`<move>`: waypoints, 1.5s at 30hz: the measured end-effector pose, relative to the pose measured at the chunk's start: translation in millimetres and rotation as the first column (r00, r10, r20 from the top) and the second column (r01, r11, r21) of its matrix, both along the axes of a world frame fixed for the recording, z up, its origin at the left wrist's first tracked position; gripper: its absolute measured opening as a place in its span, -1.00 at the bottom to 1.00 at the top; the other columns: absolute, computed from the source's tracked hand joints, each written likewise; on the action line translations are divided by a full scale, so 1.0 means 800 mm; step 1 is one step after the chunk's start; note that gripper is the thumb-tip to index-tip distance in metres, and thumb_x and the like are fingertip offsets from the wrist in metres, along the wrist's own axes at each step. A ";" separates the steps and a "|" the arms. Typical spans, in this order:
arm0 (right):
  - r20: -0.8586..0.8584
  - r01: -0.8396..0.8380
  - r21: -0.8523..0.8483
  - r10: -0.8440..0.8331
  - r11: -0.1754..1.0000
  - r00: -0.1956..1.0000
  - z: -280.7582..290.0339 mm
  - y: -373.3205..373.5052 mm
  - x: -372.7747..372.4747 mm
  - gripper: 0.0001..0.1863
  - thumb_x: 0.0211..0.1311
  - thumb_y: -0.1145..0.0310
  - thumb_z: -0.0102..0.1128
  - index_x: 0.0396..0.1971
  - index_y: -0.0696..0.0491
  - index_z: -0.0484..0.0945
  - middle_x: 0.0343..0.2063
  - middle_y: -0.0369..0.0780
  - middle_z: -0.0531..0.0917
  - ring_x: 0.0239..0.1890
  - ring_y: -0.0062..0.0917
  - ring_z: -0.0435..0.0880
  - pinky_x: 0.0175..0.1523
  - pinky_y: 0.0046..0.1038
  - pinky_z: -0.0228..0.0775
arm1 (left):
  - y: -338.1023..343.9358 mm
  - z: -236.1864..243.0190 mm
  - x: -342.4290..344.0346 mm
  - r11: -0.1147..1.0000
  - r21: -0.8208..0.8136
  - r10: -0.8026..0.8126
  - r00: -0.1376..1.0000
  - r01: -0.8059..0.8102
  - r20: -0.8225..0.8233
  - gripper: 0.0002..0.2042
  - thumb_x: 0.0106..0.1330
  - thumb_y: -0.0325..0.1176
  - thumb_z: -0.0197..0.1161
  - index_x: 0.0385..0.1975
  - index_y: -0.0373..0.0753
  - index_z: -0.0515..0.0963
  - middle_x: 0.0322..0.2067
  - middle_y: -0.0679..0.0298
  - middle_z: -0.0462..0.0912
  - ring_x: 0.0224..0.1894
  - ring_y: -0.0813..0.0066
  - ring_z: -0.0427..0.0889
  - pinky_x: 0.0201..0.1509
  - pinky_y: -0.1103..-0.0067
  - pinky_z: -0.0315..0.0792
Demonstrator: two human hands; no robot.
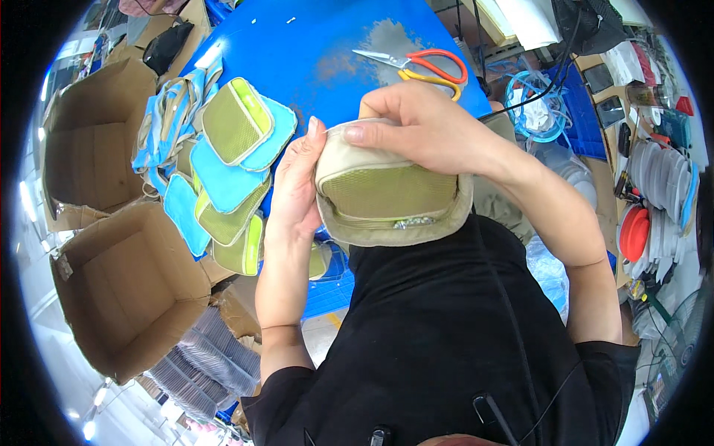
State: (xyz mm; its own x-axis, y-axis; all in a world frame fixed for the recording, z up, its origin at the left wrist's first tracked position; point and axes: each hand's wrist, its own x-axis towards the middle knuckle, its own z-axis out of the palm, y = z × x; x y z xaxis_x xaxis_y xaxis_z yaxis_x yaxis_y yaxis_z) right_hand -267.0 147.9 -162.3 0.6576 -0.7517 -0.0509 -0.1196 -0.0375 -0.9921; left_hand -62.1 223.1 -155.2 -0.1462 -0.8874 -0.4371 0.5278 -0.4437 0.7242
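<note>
Both hands hold a beige fabric pouch (387,212) with an olive mesh panel, close in front of my body. My left hand (297,178) grips its left edge, thumb raised along the side. My right hand (413,126) is closed over its upper part, thumb pressing on the beige fabric; some fingertips are hidden. A small silvery item (413,222) shows along the pouch's lower edge, too small to make out. Beyond my hands, scissors with red and yellow handles (435,67) lie on the blue table (282,52).
A pile of olive and light-blue pouch pieces (230,167) lies at the table's left, beside striped blue fabric (167,126). Open cardboard boxes (126,290) stand at the left, above bagged stacked material (197,357). At the right are a blue plastic basket (528,89) and stacked white and red items (636,230).
</note>
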 end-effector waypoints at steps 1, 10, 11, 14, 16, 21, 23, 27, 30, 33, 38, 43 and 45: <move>0.043 0.011 0.028 -0.012 1.000 0.999 -0.004 0.001 0.001 -0.48 0.38 0.02 0.34 -0.59 0.16 0.51 -0.73 -0.32 0.36 -0.61 -0.68 0.26 -0.50 -0.43 0.12 | -0.001 -0.003 0.001 1.000 0.001 -0.006 1.000 0.006 -0.022 -0.52 0.61 -0.01 0.03 0.01 -0.39 0.63 -0.16 0.12 0.77 -0.18 0.45 0.78 -0.10 0.52 0.66; 0.211 0.053 0.166 -0.088 0.985 0.974 -0.017 -0.001 -0.006 -0.55 0.45 0.06 0.28 -0.53 0.12 0.54 -0.70 -0.42 0.39 -0.57 -0.77 0.28 -0.50 -0.50 0.11 | -0.014 -0.002 -0.013 0.999 -0.027 -0.024 1.000 0.024 -0.011 -0.52 0.61 -0.01 0.03 0.01 -0.39 0.62 -0.16 0.14 0.77 -0.17 0.46 0.77 -0.07 0.52 0.64; 0.215 0.050 0.177 -0.088 0.983 0.973 -0.017 -0.002 -0.008 -0.55 0.46 0.07 0.27 -0.53 0.11 0.53 -0.69 -0.44 0.38 -0.57 -0.78 0.27 -0.49 -0.51 0.10 | -0.014 -0.004 -0.011 0.997 -0.063 -0.038 0.999 0.039 0.016 -0.54 0.60 -0.03 0.07 0.01 -0.39 0.62 -0.16 0.17 0.76 -0.16 0.48 0.75 -0.05 0.54 0.62; 0.225 0.075 0.192 -0.118 0.978 0.967 -0.016 -0.009 -0.018 -0.55 0.49 0.09 0.23 -0.54 0.10 0.49 -0.67 -0.48 0.38 -0.54 -0.81 0.26 -0.47 -0.55 0.10 | -0.024 -0.005 -0.002 0.907 -0.347 -0.087 0.912 0.239 0.400 -0.64 0.53 -0.14 0.22 0.02 -0.35 0.61 -0.15 0.25 0.73 -0.11 0.55 0.69 0.00 0.58 0.54; 0.227 0.108 0.168 -0.145 0.980 0.963 -0.010 -0.020 -0.031 -0.56 0.52 0.10 0.20 -0.54 0.09 0.47 -0.65 -0.50 0.38 -0.52 -0.83 0.26 -0.46 -0.57 0.10 | -0.032 -0.003 0.005 0.840 -0.412 -0.037 0.794 0.353 0.606 -0.70 0.46 -0.25 0.31 0.03 -0.33 0.60 -0.13 0.31 0.69 -0.08 0.59 0.64 0.03 0.59 0.50; 0.289 0.196 0.211 -0.253 0.957 0.923 -0.019 -0.021 -0.035 -0.57 0.55 0.12 0.14 -0.53 0.08 0.46 -0.61 -0.52 0.39 -0.50 -0.85 0.27 -0.44 -0.60 0.12 | -0.042 -0.007 0.020 0.851 -0.432 0.181 0.605 0.300 0.776 -0.73 0.40 -0.49 0.32 0.07 -0.33 0.64 -0.12 0.28 0.64 -0.03 0.53 0.59 0.07 0.57 0.47; 0.268 0.189 0.238 -0.252 0.953 0.930 -0.018 -0.020 -0.038 -0.57 0.54 0.11 0.15 -0.51 0.09 0.50 -0.58 -0.49 0.47 -0.48 -0.85 0.33 -0.42 -0.61 0.17 | -0.046 -0.012 0.013 0.809 -0.498 0.340 0.441 0.313 0.831 -0.76 0.41 -0.51 0.30 0.03 -0.34 0.69 -0.13 0.20 0.63 -0.04 0.44 0.59 0.03 0.56 0.47; 0.163 0.250 0.088 -0.262 0.964 0.951 -0.013 -0.026 -0.024 -0.58 0.51 0.09 0.20 -0.50 0.09 0.57 -0.54 -0.45 0.55 -0.46 -0.85 0.40 -0.40 -0.63 0.23 | -0.040 -0.017 -0.019 0.816 -0.470 0.386 0.289 0.335 0.876 -0.78 0.42 -0.47 0.28 0.00 -0.29 0.71 -0.16 0.20 0.63 -0.14 0.37 0.60 -0.08 0.53 0.46; 0.170 0.206 0.227 -0.247 0.952 0.954 -0.009 -0.032 -0.025 -0.60 0.50 0.09 0.23 -0.48 0.08 0.60 -0.55 -0.44 0.58 -0.49 -0.84 0.43 -0.41 -0.64 0.26 | -0.037 -0.036 -0.018 0.823 -0.493 0.431 0.254 0.284 0.866 -0.78 0.42 -0.49 0.28 0.00 -0.28 0.71 -0.22 0.21 0.64 -0.20 0.40 0.59 -0.11 0.54 0.46; 0.285 0.180 0.431 -0.323 0.884 0.903 -0.026 -0.024 -0.031 -0.63 0.48 0.11 0.25 -0.47 0.07 0.62 -0.56 -0.44 0.60 -0.53 -0.83 0.46 -0.43 -0.66 0.27 | -0.029 -0.042 -0.013 0.882 -0.437 0.315 0.468 0.176 0.825 -0.84 0.45 -0.48 0.25 -0.10 -0.37 0.70 -0.30 0.26 0.67 -0.22 0.52 0.57 -0.13 0.57 0.44; 0.400 0.102 0.584 -0.395 0.806 0.827 -0.055 -0.017 -0.051 -0.70 0.47 0.18 0.27 -0.46 0.02 0.62 -0.52 -0.41 0.65 -0.52 -0.79 0.53 -0.40 -0.68 0.30 | 0.004 -0.024 -0.023 0.992 -0.124 0.002 0.996 -0.014 -0.094 -0.70 0.56 -0.31 0.16 0.06 -0.43 0.61 -0.02 0.10 0.73 -0.07 0.49 0.73 0.03 0.53 0.59; 0.472 0.087 0.566 -0.410 0.819 0.780 -0.059 -0.013 -0.061 -0.72 0.46 0.21 0.25 -0.47 -0.01 0.52 -0.51 -0.39 0.61 -0.46 -0.74 0.57 -0.30 -0.61 0.42 | 0.004 -0.011 -0.026 0.999 -0.036 -0.047 0.904 0.035 -0.425 -0.58 0.56 -0.26 0.12 0.20 -0.51 0.50 0.07 0.02 0.69 0.05 0.34 0.73 0.17 0.44 0.59; 0.486 0.076 0.558 -0.399 0.827 0.777 -0.068 -0.014 -0.064 -0.73 0.47 0.21 0.23 -0.45 -0.02 0.50 -0.49 -0.38 0.61 -0.43 -0.71 0.59 -0.27 -0.59 0.47 | 0.003 -0.009 -0.026 0.999 -0.026 -0.052 0.906 0.045 -0.419 -0.57 0.56 -0.25 0.13 0.20 -0.51 0.49 0.07 0.03 0.69 0.04 0.34 0.73 0.17 0.44 0.59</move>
